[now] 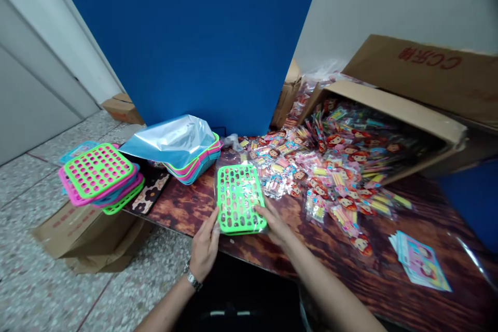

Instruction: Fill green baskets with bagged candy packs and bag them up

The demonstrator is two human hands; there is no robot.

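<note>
A bright green plastic grid panel [240, 199], in a clear plastic bag, is held over the front edge of the table. My left hand [205, 246] grips its lower left corner and wears a metal-band watch. At the lower right side my right hand [272, 222] holds it, with fingertips over the slotted face. Just beyond lie many small clear packets [278, 168] with cartoon figures and coloured sticks. What is under the grid panel is mostly hidden.
A cardboard box [412, 109] on its side spills packets onto the wood-patterned table [284, 249]. Nested coloured baskets [194, 166] carry silvery bags [171, 137]. Coloured grid panels [99, 171] are stacked at left above a carton [93, 238]. Printed cards [422, 262] lie right; a blue board [187, 36] stands behind.
</note>
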